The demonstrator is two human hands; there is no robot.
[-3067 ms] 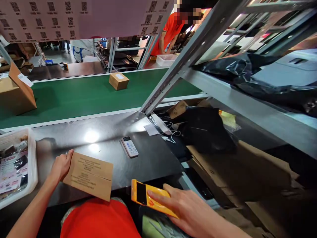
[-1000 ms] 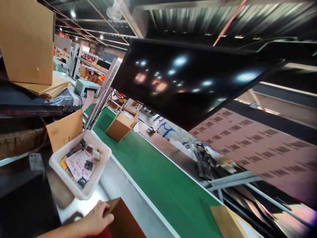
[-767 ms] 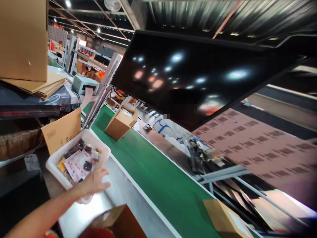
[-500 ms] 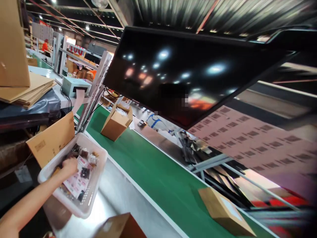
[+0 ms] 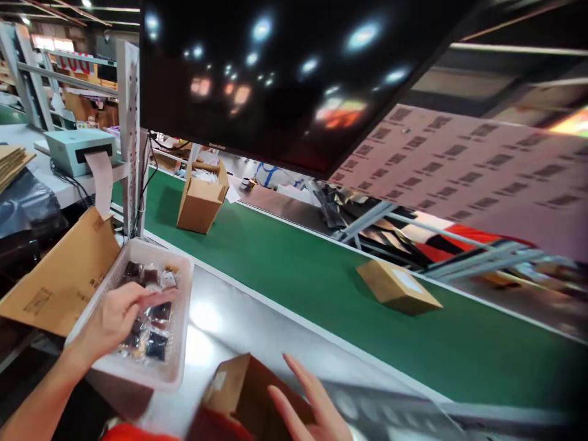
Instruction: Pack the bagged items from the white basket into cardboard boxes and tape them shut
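My left hand (image 5: 114,317) hovers over a white plastic basket (image 5: 184,300) on the steel bench. Its fingers are drawn together above several small dark packets (image 5: 155,343) in the basket; what they pinch, if anything, I cannot make out. My right hand (image 5: 307,405) is at the bottom edge with fingers spread, holding nothing. It sits just right of a small brown cardboard box (image 5: 239,389) that stands tilted on the bench in front of me.
A green conveyor belt (image 5: 298,282) runs behind the bench, carrying a sealed box (image 5: 397,286) and an open box (image 5: 199,199). A flattened carton (image 5: 59,275) lies left of the basket. A label printer (image 5: 78,150) stands far left; a dark monitor (image 5: 285,79) hangs overhead.
My view swung from the right side of the bench to the left. My left hand left the carton and went into the basket. My right hand has come into view, without the yellow device it held earlier.
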